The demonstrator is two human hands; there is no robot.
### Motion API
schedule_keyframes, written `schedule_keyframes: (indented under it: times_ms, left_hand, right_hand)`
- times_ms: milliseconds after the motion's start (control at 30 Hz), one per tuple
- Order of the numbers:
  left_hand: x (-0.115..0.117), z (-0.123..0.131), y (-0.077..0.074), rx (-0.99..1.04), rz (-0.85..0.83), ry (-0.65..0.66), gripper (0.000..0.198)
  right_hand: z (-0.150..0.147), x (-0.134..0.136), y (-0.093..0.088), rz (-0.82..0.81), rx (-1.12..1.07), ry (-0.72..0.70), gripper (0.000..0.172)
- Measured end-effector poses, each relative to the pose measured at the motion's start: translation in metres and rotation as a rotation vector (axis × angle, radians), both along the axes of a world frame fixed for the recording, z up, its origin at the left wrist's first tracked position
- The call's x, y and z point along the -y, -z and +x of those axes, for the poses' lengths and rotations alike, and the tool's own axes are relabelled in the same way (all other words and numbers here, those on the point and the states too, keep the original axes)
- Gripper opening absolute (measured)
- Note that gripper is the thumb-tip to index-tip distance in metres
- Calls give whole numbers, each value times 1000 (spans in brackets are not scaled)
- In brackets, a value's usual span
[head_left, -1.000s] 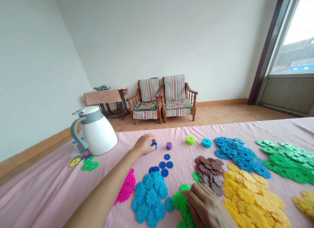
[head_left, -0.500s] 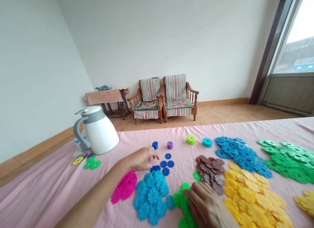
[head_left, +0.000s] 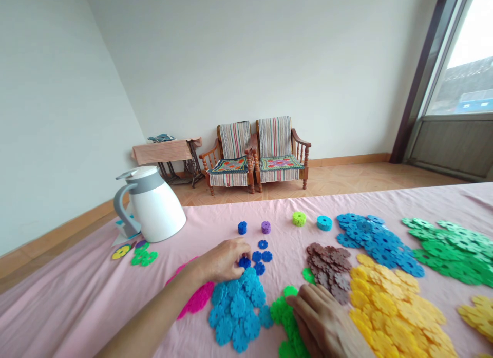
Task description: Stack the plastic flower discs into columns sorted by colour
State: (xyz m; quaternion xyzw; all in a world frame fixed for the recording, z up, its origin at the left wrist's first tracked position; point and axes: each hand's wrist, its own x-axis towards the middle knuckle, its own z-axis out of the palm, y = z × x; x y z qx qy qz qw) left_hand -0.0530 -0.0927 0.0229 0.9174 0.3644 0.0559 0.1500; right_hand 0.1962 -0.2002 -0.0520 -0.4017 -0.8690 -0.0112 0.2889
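My left hand (head_left: 227,260) reaches in over the cloth, thumb and fingers closed around dark blue snowflake discs (head_left: 244,263) just behind a light blue pile (head_left: 236,309). More dark blue discs (head_left: 266,256) lie flat to the right of its fingertips. Under my left wrist, a magenta pile (head_left: 196,300) is partly covered. My right hand (head_left: 323,317) rests palm down, fingers extended, on the bright green discs (head_left: 283,312); its thumb is mostly hidden. Short upright stacks stand farther back: dark blue (head_left: 242,228), purple (head_left: 266,227), lime (head_left: 299,219) and turquoise (head_left: 324,223).
Brown (head_left: 327,265), yellow (head_left: 396,309), blue (head_left: 379,242) and green (head_left: 454,252) disc piles spread to the right. A white and grey jug (head_left: 156,209) stands at the left, with a few loose discs (head_left: 144,256) before it. Two wooden chairs (head_left: 279,155) stand beyond the pink-covered table (head_left: 215,219).
My left hand has come down and slightly nearer, from above the dark blue discs to closing on them. The dark blue stack behind it is now fully visible. My right hand stays in place.
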Motion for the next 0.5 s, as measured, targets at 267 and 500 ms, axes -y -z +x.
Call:
schedule_keyframes:
  times_ms: [267, 500]
  left_hand:
    - [-30, -10, -1, 178, 129, -216, 29]
    - [-74, -6, -8, 205, 233, -402, 18]
  right_hand:
    - [-1, 0, -4, 70, -18, 6, 19]
    - [-1, -1, -2, 91, -22, 3, 15]
